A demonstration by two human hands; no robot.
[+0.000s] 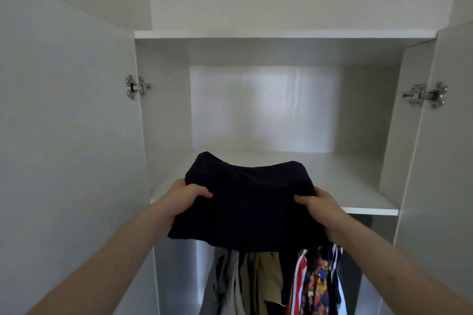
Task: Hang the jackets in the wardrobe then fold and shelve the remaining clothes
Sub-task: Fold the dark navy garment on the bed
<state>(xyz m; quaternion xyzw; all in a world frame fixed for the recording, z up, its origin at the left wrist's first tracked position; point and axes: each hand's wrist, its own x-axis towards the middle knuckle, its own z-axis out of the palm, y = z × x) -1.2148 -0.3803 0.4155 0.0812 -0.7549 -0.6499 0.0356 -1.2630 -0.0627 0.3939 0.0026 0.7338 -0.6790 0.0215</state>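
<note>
Folded dark navy garment [245, 202] held at the front lip of the white shelf [358, 186], far edge over the board, near edge hanging off. Left hand [183, 201] and right hand [323, 208] gripping opposite sides (thumbs curled on top, fingers hidden beneath). Below the shelf: hanging jackets [276, 281]. Flanking it: open wardrobe doors [64, 135].

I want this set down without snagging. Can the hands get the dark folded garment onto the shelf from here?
Probably yes: both doors stand open, the shelf ahead looks bare, and the dark folded garment, held by left hand and right hand, already overhangs its front edge.
</note>
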